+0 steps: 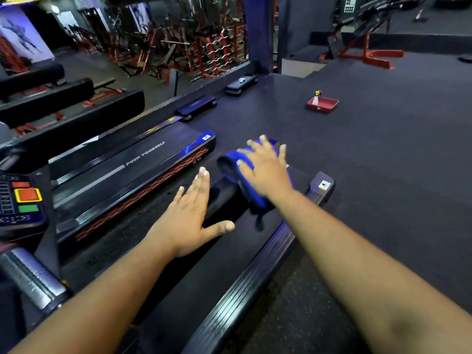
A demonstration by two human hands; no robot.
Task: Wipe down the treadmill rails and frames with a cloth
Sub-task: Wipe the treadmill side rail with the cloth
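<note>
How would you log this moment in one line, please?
right hand: presses cloth on treadmill | left hand: flat, empty

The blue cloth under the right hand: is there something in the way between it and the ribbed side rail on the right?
Nothing visible. The right hand presses the blue cloth at the treadmill's rear end, and the black ribbed side rail beside it lies bare.
</note>
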